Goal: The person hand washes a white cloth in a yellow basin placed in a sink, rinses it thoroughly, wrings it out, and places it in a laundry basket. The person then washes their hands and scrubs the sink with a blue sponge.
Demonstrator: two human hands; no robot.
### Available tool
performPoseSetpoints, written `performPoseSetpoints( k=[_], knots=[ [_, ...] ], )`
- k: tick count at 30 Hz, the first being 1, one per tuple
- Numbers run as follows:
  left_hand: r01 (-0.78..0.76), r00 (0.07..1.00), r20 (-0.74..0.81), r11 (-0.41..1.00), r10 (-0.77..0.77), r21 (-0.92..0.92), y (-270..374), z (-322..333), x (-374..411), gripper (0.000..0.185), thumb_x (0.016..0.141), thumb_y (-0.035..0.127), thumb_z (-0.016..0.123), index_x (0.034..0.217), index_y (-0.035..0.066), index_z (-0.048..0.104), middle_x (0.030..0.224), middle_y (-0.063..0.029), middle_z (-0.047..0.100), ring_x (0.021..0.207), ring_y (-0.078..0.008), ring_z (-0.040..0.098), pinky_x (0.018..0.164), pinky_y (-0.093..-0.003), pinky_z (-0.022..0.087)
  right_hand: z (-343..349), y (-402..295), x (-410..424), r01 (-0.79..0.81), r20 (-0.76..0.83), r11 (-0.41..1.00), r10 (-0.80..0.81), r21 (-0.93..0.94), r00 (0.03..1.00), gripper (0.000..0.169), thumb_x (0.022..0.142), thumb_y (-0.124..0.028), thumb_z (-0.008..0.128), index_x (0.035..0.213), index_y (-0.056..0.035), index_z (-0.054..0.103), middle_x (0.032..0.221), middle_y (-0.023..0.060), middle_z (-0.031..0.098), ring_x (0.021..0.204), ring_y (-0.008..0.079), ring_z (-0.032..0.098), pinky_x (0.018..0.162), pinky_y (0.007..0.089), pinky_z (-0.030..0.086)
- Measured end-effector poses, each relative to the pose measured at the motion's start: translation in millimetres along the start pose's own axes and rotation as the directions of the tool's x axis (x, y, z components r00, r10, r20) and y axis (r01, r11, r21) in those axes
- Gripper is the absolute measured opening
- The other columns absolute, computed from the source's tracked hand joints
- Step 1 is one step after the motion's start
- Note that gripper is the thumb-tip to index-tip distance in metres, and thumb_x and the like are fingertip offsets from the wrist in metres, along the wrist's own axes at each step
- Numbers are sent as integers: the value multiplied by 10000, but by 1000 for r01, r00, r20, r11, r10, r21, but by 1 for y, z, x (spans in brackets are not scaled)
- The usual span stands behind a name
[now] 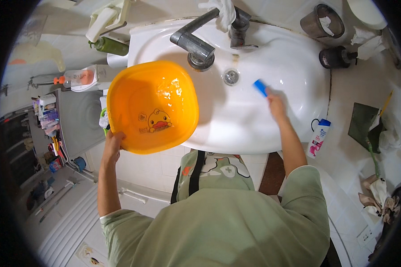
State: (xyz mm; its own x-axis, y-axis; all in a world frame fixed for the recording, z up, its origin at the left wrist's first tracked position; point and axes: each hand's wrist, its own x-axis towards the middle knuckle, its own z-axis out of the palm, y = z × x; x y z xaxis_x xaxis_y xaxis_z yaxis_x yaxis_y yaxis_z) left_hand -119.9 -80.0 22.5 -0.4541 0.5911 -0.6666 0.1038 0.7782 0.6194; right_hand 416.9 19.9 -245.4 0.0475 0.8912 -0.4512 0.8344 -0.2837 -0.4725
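Observation:
My left hand (pixel 114 145) grips the near left rim of a yellow plastic basin (pixel 133 100). A cartoon duck is printed on the basin's inner bottom, and the inside looks wet and shiny. The basin is held over the left part of a white ceramic washbasin (pixel 240 123). In my right hand (pixel 276 104) is a blue brush (pixel 260 87), its far end reaching over the bowl to the right of the metal drain (pixel 231 77). Whether the brush touches the ceramic, I cannot tell.
A dark faucet (pixel 195 43) rises behind the drain, with white cloth or tissue (pixel 224 13) over it. A shampoo bottle (pixel 318 138) stands at the right, below a dark pump bottle (pixel 336 57). A washing machine (pixel 80 120) and a green bottle (pixel 112 46) are at the left.

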Motion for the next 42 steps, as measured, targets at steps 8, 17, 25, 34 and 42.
performPoseSetpoints(
  k=[8, 17, 25, 34, 42],
  knots=[
    [48, 993, -100, 994, -58, -97, -13, -27, -19, 329, 684, 35, 459, 1005, -34, 487, 824, -90, 559, 568, -176, 564, 439, -262, 472, 96, -194, 1, 417, 268, 907, -391, -48, 881, 375, 847, -200, 530, 1212, -286, 513, 900, 128, 591, 833, 300, 583, 739, 395, 456],
    [-27, 967, -255, 996, 4, -86, -17, -69, -31, 334, 685, 52, 466, 1006, -37, 489, 792, -76, 557, 528, -146, 538, 403, -231, 420, 65, -172, 9, 105, -24, 989, -108, -105, 994, 423, 844, -252, 512, 1263, -261, 452, 930, 107, 586, 882, 286, 587, 720, 421, 465],
    [-102, 965, -235, 992, 115, 67, 29, -89, -13, 336, 708, 72, 457, 1014, -65, 465, 734, -96, 558, 550, -187, 596, 436, -285, 503, 47, -250, -10, 270, -131, 958, -256, 100, 958, 320, 820, -280, 532, 1111, -154, 573, 852, 169, 591, 798, 332, 598, 715, 427, 468],
    [-153, 952, -211, 940, 223, 306, 88, -94, 14, 356, 724, 83, 427, 1039, -72, 485, 803, -146, 593, 596, -210, 624, 425, -297, 510, 68, -306, 77, 411, -492, 880, -473, -237, 730, 384, 851, -305, 522, 1232, -265, 486, 981, 103, 576, 862, 326, 591, 730, 437, 468],
    [-174, 945, -198, 913, 260, 369, 100, -101, 25, 341, 740, 89, 432, 1035, -74, 491, 838, -154, 601, 627, -215, 635, 445, -299, 524, 85, -396, 49, 411, -69, 908, -417, -85, 906, 407, 898, -298, 425, 1301, -269, 376, 1079, 121, 540, 854, 322, 598, 729, 434, 481]
  ],
)
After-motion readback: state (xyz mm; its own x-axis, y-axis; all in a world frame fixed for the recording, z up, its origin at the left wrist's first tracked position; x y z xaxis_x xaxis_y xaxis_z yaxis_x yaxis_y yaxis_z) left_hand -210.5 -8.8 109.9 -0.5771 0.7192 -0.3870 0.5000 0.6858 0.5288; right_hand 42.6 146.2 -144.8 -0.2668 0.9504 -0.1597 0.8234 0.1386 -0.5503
